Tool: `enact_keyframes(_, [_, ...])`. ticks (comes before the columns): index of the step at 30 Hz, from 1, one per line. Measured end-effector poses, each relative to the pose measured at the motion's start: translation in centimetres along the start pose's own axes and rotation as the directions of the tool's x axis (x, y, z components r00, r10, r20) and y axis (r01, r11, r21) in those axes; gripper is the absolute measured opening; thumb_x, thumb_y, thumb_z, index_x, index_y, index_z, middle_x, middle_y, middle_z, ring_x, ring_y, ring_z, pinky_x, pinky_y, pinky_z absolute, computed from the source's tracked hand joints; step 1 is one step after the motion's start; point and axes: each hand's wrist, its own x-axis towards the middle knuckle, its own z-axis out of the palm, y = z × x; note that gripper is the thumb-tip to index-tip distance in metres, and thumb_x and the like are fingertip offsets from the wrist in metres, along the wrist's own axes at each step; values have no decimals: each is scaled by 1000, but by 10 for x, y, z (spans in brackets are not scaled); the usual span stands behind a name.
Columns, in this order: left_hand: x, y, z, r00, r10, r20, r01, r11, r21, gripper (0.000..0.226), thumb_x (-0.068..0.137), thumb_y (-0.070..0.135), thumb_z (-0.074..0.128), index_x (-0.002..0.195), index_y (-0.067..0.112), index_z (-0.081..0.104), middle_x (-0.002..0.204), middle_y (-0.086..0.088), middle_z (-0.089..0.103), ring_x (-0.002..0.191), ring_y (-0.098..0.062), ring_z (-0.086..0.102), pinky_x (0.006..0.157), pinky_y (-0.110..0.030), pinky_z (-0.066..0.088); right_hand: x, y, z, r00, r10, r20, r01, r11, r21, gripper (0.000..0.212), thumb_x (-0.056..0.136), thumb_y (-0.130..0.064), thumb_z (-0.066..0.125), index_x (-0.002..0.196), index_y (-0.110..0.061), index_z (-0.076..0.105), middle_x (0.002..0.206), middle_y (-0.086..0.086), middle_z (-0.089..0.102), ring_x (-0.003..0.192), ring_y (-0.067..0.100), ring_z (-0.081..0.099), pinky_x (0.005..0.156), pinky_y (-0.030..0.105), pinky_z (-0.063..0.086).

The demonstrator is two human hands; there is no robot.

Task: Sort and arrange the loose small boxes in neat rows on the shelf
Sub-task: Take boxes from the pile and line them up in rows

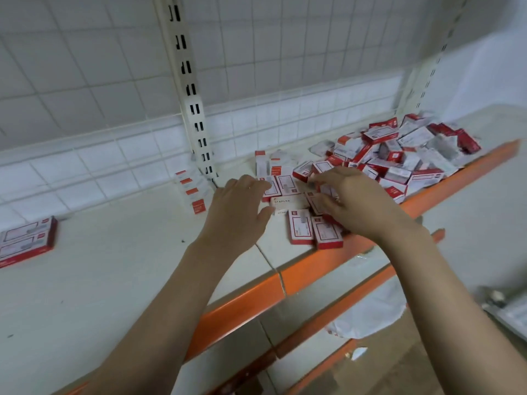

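Only one view is given here, a wide-angle shot taken from head height, aimed forward and down along both forearms onto the white shelf (119, 269) with its orange front edge. The shelf is seen from close up, the wire grid back panel (85, 81) is caught across the top of the frame, and lower shelves are glimpsed bottom right. Straight lines are bent noticeably toward the edges.

The light is soft and even, a bit dim. The whole picture looks blurry. Straight lines bend near the edges. A dark shadow covers the top of the wall (85, 52).
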Motion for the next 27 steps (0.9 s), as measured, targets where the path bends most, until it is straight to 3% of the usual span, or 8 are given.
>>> enact_keyframes(4, [12, 9, 9, 1000, -10, 20, 10, 1000, 23, 44, 94, 34, 48, 136, 23, 41, 136, 2, 44, 126, -19, 38, 104, -37, 28, 8, 23, -3, 1000, -7, 12, 7, 999, -42, 45, 82, -3, 49, 126, -11, 54, 118, 11, 57, 113, 32, 49, 86, 42, 46])
enact_keyframes(11, [20, 6, 16, 999, -38, 16, 37, 999, 36, 45, 94, 35, 47, 137, 23, 40, 136, 3, 44, 125, -19, 39, 104, -37, 29, 33, 41, 2, 990, -28, 137, 48, 988, -147, 52, 87, -11, 49, 138, -13, 41, 134, 8, 48, 123, 26, 43, 100, 35, 39])
enact_keyframes(23, [72, -6, 27, 997, -69, 44, 70, 998, -3, 43, 93, 31, 50, 134, 16, 43, 133, -6, 46, 122, -24, 42, 100, -39, 33, 38, 49, 1, 989, 13, 148, 9, 989, -148, 39, 86, -16, 60, 125, -14, 54, 115, 4, 50, 109, 23, 49, 85, 35, 48])
enact_keyframes(27, [114, -15, 39, 992, -125, 23, 125, 992, -5, 44, 92, 27, 50, 131, 9, 44, 126, -14, 46, 112, -30, 48, 91, -40, 42, 40, 45, -2, 992, -11, 124, 23, 995, -97, 39, 86, -16, 59, 124, -15, 51, 115, 4, 50, 106, 22, 50, 80, 29, 42])
